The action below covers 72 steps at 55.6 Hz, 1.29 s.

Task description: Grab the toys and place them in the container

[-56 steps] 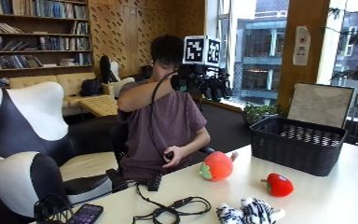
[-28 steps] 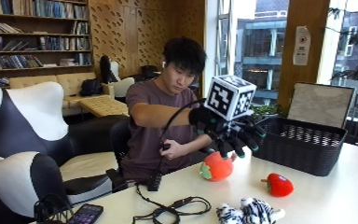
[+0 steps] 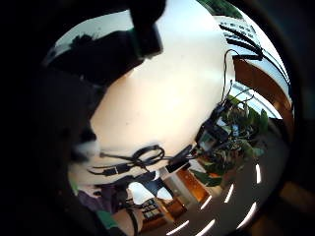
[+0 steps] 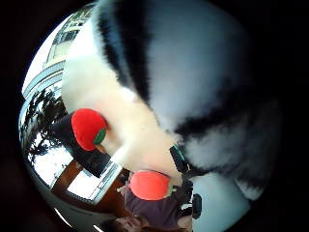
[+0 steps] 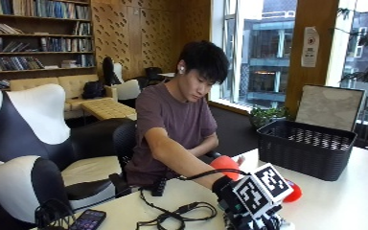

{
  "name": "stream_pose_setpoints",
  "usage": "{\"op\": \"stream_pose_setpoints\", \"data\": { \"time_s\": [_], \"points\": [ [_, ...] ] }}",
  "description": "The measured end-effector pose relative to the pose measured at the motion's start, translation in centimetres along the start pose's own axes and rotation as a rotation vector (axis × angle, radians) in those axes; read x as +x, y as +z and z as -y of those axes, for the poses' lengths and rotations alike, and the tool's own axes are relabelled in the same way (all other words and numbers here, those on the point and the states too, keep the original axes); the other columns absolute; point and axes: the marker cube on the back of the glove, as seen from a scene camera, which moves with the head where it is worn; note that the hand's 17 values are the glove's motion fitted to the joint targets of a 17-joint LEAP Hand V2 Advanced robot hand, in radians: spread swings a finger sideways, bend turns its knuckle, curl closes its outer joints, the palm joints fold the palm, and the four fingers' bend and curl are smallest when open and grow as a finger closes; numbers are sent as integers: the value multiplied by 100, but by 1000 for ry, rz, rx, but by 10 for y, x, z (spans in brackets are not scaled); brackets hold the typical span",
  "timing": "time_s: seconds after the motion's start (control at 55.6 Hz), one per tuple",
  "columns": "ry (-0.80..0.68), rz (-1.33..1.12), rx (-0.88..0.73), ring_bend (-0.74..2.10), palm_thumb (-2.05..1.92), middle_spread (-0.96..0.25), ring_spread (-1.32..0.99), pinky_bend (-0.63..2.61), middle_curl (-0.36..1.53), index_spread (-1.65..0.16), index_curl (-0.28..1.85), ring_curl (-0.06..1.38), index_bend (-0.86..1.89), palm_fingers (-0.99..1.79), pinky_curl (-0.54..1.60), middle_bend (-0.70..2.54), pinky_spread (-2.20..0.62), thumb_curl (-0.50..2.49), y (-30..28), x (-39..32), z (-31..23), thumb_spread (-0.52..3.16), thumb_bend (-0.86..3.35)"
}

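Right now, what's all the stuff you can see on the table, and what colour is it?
Striped plush toy: one, black and white, on the table right under the gloved hand.
Round plush toys: two, one orange-red with a green bit by the person's arm, one red closer to the basket.
Basket: one, black, on the table's far side by the window, lid up.
Cables: a black tangle near the table edge.
Phone: one, dark, at the table corner.
Table: one, white.
Right hand: black glove, low over the striped toy; whether it grips is unclear.
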Motion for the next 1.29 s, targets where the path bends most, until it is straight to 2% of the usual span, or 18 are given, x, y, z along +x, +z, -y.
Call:
{"op": "stream_pose_setpoints", "data": {
  "time_s": [0.18, 0.341, 0.449, 0.539, 0.629, 0.647, 0.827, 0.845, 0.863, 0.988, 1.006, 1.024, 1.042, 1.06, 1.078, 1.24, 1.294],
  "points": [
    [-4, -18, 96, 72, 30, 9, 1, 109, 27, -13, 9, 30, 11, 15, 36, 28, 1, 34, 5, 2, 7, 116, 2],
    [-64, 96, 107, 99, 36, -6, -24, 91, 43, -16, 12, 39, 20, 51, 31, 69, -14, 34, 10, -1, 5, 115, 1],
    [-114, 228, 134, 114, 48, -15, -34, 92, 52, -20, 15, 45, 25, 79, 32, 87, -25, 37, 19, -15, -2, 122, 7],
    [-94, 235, 158, 117, 65, -22, -40, 101, 58, -22, 18, 49, 31, 82, 37, 93, -30, 45, 22, -25, -9, 113, 13],
    [-84, 212, 138, 119, 77, -26, -44, 95, 65, -27, 23, 52, 50, 91, 38, 105, -33, 54, 18, -33, -18, 98, 19],
    [-81, 205, 141, 119, 83, -32, -46, 99, 61, -27, 25, 53, 53, 70, 40, 89, -33, 56, 15, -35, -22, 101, 23],
    [-52, 188, 275, 126, 89, -47, -51, 103, 70, -32, 40, 60, 80, 61, 45, 91, -34, 67, -70, -68, -79, 88, 26],
    [-49, 180, 295, 128, 85, -44, -50, 100, 76, -33, 42, 61, 84, 83, 44, 109, -34, 68, -81, -71, -86, 83, 23],
    [-45, 171, 316, 127, 85, -44, -51, 99, 76, -33, 40, 60, 84, 84, 42, 110, -34, 69, -93, -74, -93, 80, 23],
    [-89, 112, 446, 132, 84, -42, -51, 99, 85, -35, 51, 65, 93, 78, 46, 122, -34, 77, -164, -124, -151, 66, 23],
    [-96, 101, 463, 132, 88, -46, -52, 103, 82, -35, 51, 66, 92, 54, 47, 108, -35, 78, -173, -133, -159, 69, 26],
    [-97, 87, 479, 135, 84, -42, -50, 103, 88, -35, 56, 69, 97, 74, 49, 123, -34, 79, -182, -140, -165, 63, 23],
    [-95, 67, 498, 133, 88, -46, -52, 105, 83, -35, 54, 67, 93, 51, 48, 109, -34, 79, -194, -145, -171, 67, 26],
    [-95, 44, 519, 136, 84, -43, -51, 104, 89, -35, 59, 70, 99, 72, 50, 124, -34, 80, -207, -152, -178, 61, 23],
    [-103, 20, 541, 135, 84, -43, -51, 104, 89, -36, 57, 68, 97, 73, 48, 125, -34, 81, -221, -161, -186, 60, 24],
    [-298, -82, 637, 139, 81, -39, -50, 107, 95, -37, 67, 72, 101, 69, 51, 131, -34, 89, -269, -291, -235, 46, 24],
    [-475, -89, 618, 140, 81, -38, -49, 108, 96, -37, 71, 73, 102, 68, 51, 133, -34, 92, -269, -341, -245, 43, 24]
  ]
}}
